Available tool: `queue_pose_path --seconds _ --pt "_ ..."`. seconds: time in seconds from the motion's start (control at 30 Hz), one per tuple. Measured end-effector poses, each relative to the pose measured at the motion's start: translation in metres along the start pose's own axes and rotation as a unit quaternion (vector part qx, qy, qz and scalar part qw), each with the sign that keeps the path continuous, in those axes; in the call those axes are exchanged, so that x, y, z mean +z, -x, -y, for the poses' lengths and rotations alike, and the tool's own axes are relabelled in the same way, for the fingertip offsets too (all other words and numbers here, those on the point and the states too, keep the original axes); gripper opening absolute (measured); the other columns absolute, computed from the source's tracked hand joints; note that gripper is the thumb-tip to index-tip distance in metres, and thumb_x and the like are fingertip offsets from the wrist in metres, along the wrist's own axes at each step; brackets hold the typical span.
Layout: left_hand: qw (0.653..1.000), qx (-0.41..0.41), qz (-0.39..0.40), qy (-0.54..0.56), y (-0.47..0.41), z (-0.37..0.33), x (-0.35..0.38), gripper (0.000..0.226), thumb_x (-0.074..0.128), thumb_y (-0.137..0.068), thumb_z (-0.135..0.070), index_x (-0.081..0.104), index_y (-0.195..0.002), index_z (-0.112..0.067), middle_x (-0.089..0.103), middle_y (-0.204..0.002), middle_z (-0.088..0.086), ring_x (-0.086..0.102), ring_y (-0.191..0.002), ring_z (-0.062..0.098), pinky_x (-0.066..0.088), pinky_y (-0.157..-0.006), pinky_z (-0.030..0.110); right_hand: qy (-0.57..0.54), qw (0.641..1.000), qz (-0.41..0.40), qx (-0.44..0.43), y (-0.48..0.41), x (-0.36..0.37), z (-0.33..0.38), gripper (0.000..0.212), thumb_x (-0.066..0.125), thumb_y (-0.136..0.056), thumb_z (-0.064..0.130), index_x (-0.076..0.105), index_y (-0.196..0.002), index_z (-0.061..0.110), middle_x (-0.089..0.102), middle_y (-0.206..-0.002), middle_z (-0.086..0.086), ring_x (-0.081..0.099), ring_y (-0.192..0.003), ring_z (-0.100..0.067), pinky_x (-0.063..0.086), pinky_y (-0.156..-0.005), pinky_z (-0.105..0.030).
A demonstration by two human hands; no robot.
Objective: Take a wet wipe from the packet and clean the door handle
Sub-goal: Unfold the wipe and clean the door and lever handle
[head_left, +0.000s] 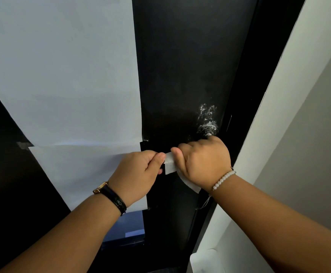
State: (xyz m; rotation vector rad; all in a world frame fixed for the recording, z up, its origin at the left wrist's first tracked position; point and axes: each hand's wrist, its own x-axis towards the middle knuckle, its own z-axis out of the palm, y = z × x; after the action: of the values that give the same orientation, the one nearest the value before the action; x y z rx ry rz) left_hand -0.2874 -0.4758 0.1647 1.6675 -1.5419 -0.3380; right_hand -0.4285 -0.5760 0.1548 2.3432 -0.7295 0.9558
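Note:
A black door [180, 66] fills the middle of the view, with a round metal lock rose [207, 130] at its right edge. My right hand [204, 162] is closed over the door handle just below that rose, with a white wet wipe [170, 164] wrapped under it; the handle itself is hidden by the hand. A flap of the wipe hangs below my right wrist. My left hand [139, 174] pinches the left end of the wipe between thumb and fingers. The wipe packet is not in sight.
White paper sheets [62, 75] cover the glass panel left of the door. A white wall [308, 95] and dark door frame [245, 95] stand close on the right. Scratch marks [207, 111] show above the lock rose. A white object [206, 261] sits at the bottom right.

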Motion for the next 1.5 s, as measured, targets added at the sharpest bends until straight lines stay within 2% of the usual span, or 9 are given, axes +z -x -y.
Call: queue_pose_path --seconds 0.27,0.47,0.67,0.93,1.07,1.23,1.33,1.4,1.5 --pt "0.998 0.022 -0.016 -0.062 -0.008 -0.004 0.004 0.037 0.040 -0.093 -0.034 0.051 -0.060 -0.020 0.051 -0.052 -0.002 0.049 -0.050 0.013 0.036 -0.046 0.026 -0.094 0.986 -0.128 -0.053 0.038 0.011 -0.019 0.029 0.062 -0.084 0.014 0.063 -0.113 0.011 0.071 -0.098 -0.004 0.060 -0.091 -0.020 0.042 -0.082 -0.033" --pt "0.985 0.051 0.007 -0.165 -0.030 -0.029 0.021 0.043 0.029 -0.095 -0.042 0.043 -0.059 -0.022 0.044 -0.054 -0.005 0.049 -0.055 0.019 0.040 -0.053 0.032 -0.221 0.967 -0.111 0.056 0.053 0.002 -0.030 0.027 0.051 -0.092 0.013 0.061 -0.115 0.003 0.059 -0.121 -0.009 0.052 -0.121 -0.026 0.041 -0.106 -0.035" --pt "0.981 0.029 -0.006 -0.191 -0.044 -0.033 0.034 0.057 0.017 -0.094 -0.046 0.059 -0.070 -0.017 0.054 -0.060 -0.001 0.054 -0.061 0.020 0.043 -0.057 0.033 -0.256 0.961 -0.070 0.077 0.046 -0.013 -0.041 0.023 0.059 -0.085 0.017 0.069 -0.103 0.008 0.063 -0.109 0.002 0.059 -0.110 -0.014 0.044 -0.100 -0.021" --pt "0.981 0.040 0.009 -0.190 -0.042 -0.030 0.036 0.049 0.021 -0.095 -0.044 0.043 -0.057 -0.023 0.045 -0.054 -0.005 0.050 -0.056 0.017 0.041 -0.054 0.031 -0.467 0.785 -0.035 0.406 0.031 -0.034 -0.029 0.018 0.074 -0.073 0.005 0.073 -0.081 0.022 0.068 -0.094 0.009 0.065 -0.091 -0.003 0.052 -0.083 -0.015" --pt "0.980 0.038 0.005 -0.197 -0.042 -0.031 0.037 0.048 0.022 -0.095 -0.043 0.039 -0.055 -0.022 0.044 -0.054 -0.005 0.049 -0.056 0.018 0.040 -0.054 0.031 -0.405 0.796 0.048 0.447 0.010 -0.044 -0.035 0.007 0.074 -0.075 0.014 0.074 -0.070 0.019 0.063 -0.075 0.015 0.062 -0.076 -0.008 0.049 -0.071 -0.021" --pt "0.979 0.025 0.030 -0.198 -0.042 -0.032 0.036 0.049 0.021 -0.095 -0.043 0.042 -0.056 -0.021 0.046 -0.055 -0.002 0.050 -0.055 0.018 0.040 -0.052 0.031 -0.240 0.870 0.189 0.387 -0.026 -0.037 -0.040 0.016 0.072 -0.076 0.022 0.065 -0.062 0.022 0.060 -0.068 0.006 0.059 -0.071 -0.012 0.044 -0.065 -0.020" --pt "0.978 0.020 0.038 -0.203 -0.041 -0.033 0.036 0.049 0.021 -0.095 -0.043 0.042 -0.057 -0.021 0.046 -0.056 -0.002 0.048 -0.054 0.016 0.037 -0.049 0.029 -0.214 0.882 0.154 0.391 -0.025 -0.027 -0.040 0.022 0.074 -0.072 0.023 0.059 -0.057 0.023 0.058 -0.064 0.007 0.058 -0.066 -0.011 0.040 -0.057 -0.018" --pt "0.978 0.022 0.037 -0.205 -0.041 -0.033 0.035 0.049 0.022 -0.095 -0.043 0.042 -0.057 -0.021 0.046 -0.055 -0.002 0.047 -0.054 0.016 0.036 -0.048 0.028 -0.274 0.845 0.098 0.449 -0.018 -0.024 -0.041 0.015 0.076 -0.071 0.024 0.064 -0.062 0.019 0.059 -0.063 0.010 0.056 -0.063 -0.005 0.040 -0.056 -0.014" --pt "0.978 0.024 0.027 -0.207 -0.040 -0.034 0.036 0.049 0.023 -0.096 -0.042 0.042 -0.056 -0.021 0.045 -0.054 -0.003 0.048 -0.054 0.017 0.038 -0.051 0.030 -0.418 0.714 0.018 0.561 -0.010 -0.022 -0.041 0.017 0.080 -0.068 0.022 0.066 -0.060 0.017 0.064 -0.064 0.005 0.062 -0.065 -0.012 0.052 -0.064 -0.025"
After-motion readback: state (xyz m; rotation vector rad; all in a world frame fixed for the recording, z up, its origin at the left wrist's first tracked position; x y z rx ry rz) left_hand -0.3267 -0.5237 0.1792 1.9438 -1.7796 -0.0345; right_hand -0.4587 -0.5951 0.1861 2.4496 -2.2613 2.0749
